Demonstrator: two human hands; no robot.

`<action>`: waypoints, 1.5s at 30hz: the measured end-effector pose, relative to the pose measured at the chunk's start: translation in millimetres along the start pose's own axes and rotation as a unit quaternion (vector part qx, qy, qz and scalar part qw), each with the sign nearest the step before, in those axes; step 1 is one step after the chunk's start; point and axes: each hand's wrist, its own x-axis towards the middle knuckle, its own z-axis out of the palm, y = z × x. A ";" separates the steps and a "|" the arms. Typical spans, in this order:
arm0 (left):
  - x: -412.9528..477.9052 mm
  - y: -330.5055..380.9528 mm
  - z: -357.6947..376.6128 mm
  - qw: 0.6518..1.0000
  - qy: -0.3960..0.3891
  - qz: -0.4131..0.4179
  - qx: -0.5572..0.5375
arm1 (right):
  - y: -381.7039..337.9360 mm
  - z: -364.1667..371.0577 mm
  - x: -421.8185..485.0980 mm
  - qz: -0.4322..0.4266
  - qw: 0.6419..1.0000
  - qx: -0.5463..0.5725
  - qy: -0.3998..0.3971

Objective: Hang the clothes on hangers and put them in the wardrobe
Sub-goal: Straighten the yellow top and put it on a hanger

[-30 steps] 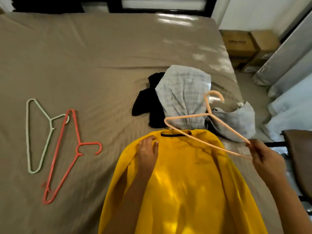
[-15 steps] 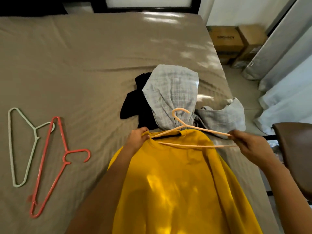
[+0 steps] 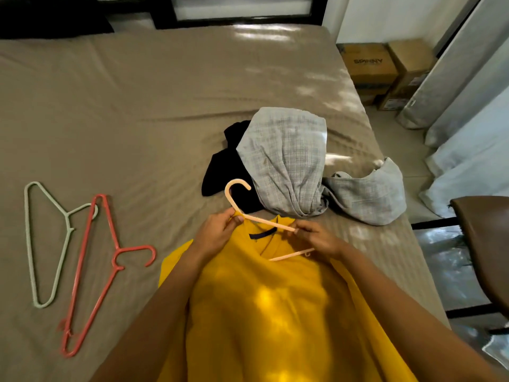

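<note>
peach hanger [image 3: 264, 221]: part inside yellow shirt [image 3: 275, 312] | hem: off bottom edge | black garment [image 3: 217, 176]: partly under grey cloth [image 3: 286, 161]

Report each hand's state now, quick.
Left hand: grips the peach hanger by its neck, at the yellow shirt collar.
Right hand: grips the same hanger's arm.

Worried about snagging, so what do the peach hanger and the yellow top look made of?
The peach hanger looks like plastic: smooth, slightly glossy, one thin moulded piece. The yellow top is soft matte fabric, judging by its draping folds; fibre unclear.
</note>
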 end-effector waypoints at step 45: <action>-31.7 -15.2 -0.9 0.994 -0.065 0.002 0.082 | 19.1 -67.5 -42.1 -0.268 0.730 -0.612 0.147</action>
